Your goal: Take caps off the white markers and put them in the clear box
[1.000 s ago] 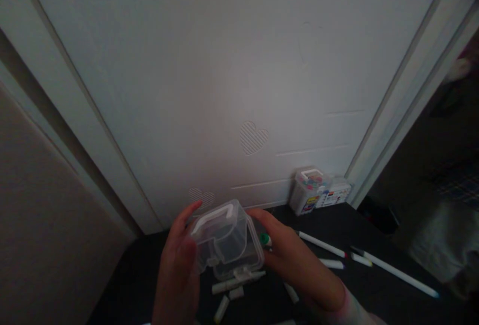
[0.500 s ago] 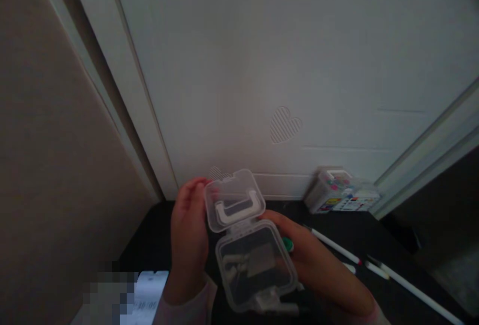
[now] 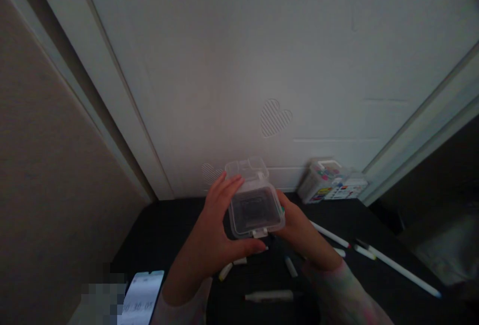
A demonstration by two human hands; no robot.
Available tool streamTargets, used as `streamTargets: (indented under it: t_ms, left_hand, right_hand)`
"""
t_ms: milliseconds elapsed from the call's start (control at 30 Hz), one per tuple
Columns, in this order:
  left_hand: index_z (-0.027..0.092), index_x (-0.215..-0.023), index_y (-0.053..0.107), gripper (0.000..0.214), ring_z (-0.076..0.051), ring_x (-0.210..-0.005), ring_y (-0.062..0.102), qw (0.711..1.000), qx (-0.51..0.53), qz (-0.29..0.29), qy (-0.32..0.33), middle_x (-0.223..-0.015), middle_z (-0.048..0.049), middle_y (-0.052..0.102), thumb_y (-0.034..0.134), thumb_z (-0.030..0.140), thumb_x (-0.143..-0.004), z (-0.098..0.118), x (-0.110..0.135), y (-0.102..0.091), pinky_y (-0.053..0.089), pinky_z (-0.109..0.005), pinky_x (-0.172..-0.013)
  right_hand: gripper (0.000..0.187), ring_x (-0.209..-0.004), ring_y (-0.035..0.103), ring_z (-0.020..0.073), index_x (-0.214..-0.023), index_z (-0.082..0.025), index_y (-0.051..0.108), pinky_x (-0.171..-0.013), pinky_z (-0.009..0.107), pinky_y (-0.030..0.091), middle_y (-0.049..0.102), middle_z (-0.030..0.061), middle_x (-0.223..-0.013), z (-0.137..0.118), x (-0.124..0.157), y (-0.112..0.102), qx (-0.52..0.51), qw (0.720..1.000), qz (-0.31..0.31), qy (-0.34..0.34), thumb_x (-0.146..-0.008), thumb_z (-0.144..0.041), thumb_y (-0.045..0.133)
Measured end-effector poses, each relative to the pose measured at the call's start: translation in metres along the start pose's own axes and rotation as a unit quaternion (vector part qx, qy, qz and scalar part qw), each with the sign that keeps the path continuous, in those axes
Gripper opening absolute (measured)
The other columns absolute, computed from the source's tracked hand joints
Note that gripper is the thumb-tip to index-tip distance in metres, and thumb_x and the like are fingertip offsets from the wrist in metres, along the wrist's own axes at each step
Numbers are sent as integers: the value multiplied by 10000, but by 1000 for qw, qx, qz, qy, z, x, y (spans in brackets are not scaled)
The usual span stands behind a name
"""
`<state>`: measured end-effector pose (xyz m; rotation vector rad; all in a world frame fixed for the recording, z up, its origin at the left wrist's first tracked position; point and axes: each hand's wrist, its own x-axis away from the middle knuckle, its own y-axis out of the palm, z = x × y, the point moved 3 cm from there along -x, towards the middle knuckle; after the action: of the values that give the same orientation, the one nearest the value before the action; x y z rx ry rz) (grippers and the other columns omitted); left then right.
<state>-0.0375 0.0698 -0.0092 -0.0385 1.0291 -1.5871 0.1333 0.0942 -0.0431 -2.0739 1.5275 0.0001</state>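
A small clear plastic box (image 3: 256, 211) with its hinged lid (image 3: 247, 169) raised is held up over the black table. My right hand (image 3: 301, 230) grips it from the right side, and a bit of green shows by its fingers. Around the box's left side is my left hand (image 3: 213, 235), fingers against the lid near the hinge and thumb along the front edge by the latch (image 3: 260, 233). The box looks empty. Below lie a grey-white marker (image 3: 269, 295), a shorter marker (image 3: 290, 266) and a yellow-tipped piece (image 3: 225, 272).
A phone (image 3: 142, 295) with a timer on its screen lies at the front left. Several long white pens (image 3: 404, 272) are spread on the right of the black table (image 3: 168, 230). Against the white panel (image 3: 224, 65) stands a clear case of colourful items (image 3: 320, 180).
The box has moved up and away, and its lid is tilted differently. My left hand has shifted from the lid's far corner to around the box's left side. Markers underneath have come into sight.
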Motion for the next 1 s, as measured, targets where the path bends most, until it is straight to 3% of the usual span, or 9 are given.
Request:
streamTargets:
  t_ms: [167,333,500,567,633,700,800,900,1000]
  left_hand:
    - [189,-1247,329,746,-298,-1272,232,994,-105,14,35,-1273,-137,415,667,400,-617,2,-5,7,279,-498,-998]
    - [208,-1240,331,706,-290,-1229,299,987,-141,33,64,-1225,-113,433,660,349,-631,5,-5,10,290,-484,-998]
    - [208,-1246,329,666,-287,-1177,353,984,-164,20,63,-1208,-113,443,631,324,-664,2,-6,13,317,-480,-978]
    - [211,-1245,340,656,-286,-1164,365,984,-168,7,62,-1201,-112,451,627,329,-667,-1,-6,14,321,-481,-972]
    - [216,-1246,351,661,-290,-1154,377,985,-163,-7,57,-1201,-111,456,629,348,-661,-3,-6,16,324,-487,-964]
    - [212,-1246,361,668,-294,-1143,390,986,-155,-26,49,-1199,-115,465,629,377,-656,-6,-5,19,330,-491,-955]
    - [186,-1229,395,663,-289,-1128,409,989,-137,-51,34,-1189,-126,484,622,422,-653,-10,-6,25,336,-480,-951]
    - [185,-1205,435,645,-278,-1124,419,992,-113,-61,19,-1185,-123,499,625,439,-643,-13,-8,30,338,-461,-953]
    - [187,-1180,468,622,-277,-1115,432,993,-95,-65,0,-1172,-121,516,641,417,-629,-16,-10,33,342,-458,-947]
  right_hand:
    - [516,-1034,513,191,-1184,-211,420,-902,343,380,539,64,-1136,5,-2,3,7,1000,10,-16,-708,-238,618]
    - [490,-1116,449,194,-1179,-216,430,-962,365,328,490,74,-1198,6,-5,4,13,998,18,-52,-720,-223,603]
    - [575,-1240,304,194,-1240,-233,365,-1029,375,237,341,73,-1332,12,1,-11,54,998,20,6,-713,-220,593]
    - [481,-1215,335,192,-1196,-240,415,-1019,369,243,382,59,-1292,12,5,-24,75,995,60,39,-735,-234,554]
    - [366,-1100,441,193,-1121,-243,480,-948,353,324,490,46,-1150,9,9,-38,78,988,116,69,-758,-267,522]
    - [299,-854,534,168,-1066,-236,516,-759,301,420,555,22,-902,6,12,-49,52,979,174,95,-779,-321,497]
    - [261,-539,450,114,-990,-210,537,-490,230,351,437,-38,-584,0,17,-59,-43,959,262,95,-811,-377,447]
    - [187,-502,410,99,-820,-199,527,-468,231,329,442,-27,-593,-8,20,-63,-126,929,346,46,-821,-353,421]
    - [207,-605,464,120,-657,-201,458,-557,272,388,518,32,-764,-17,24,-67,-117,911,396,16,-827,-292,382]
